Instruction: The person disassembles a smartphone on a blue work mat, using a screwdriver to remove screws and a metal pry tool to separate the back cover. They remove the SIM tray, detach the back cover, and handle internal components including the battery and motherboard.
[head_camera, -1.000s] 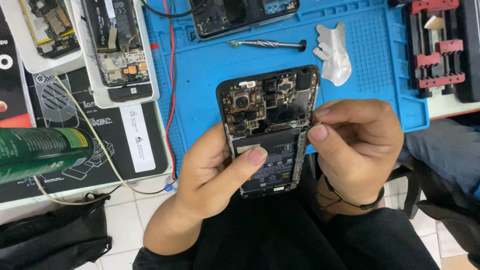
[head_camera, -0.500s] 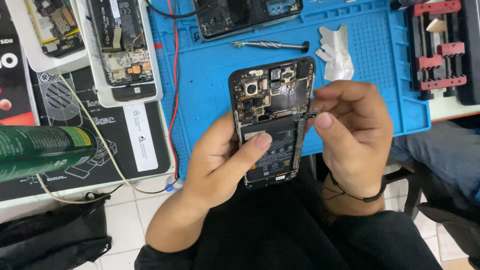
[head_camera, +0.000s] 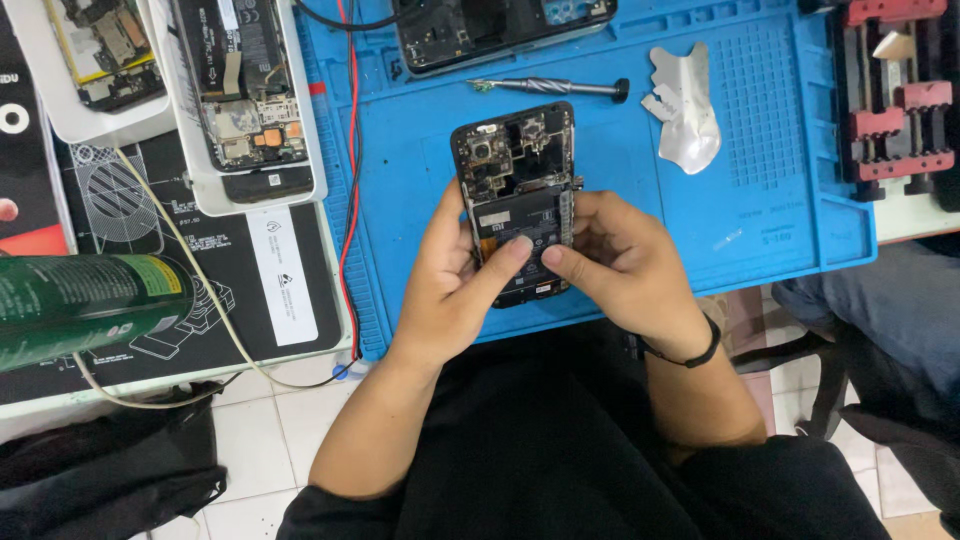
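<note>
While both my hands cradle the opened phone over the near edge of the blue mat | left hand clasps its left side, thumb on battery | right hand pinches right edge | long axis runs near-to-far, camera end far | screwdriver lies farther away, nearer my right.

A white workbench carries a blue silicone repair mat and, to its left, a black printed mat. On the blue mat lie a precision screwdriver, a silver foil piece, an opened phone at the top edge, and a red cable. Two white trays holding opened phones rest on the black mat, beside a green can.
</note>
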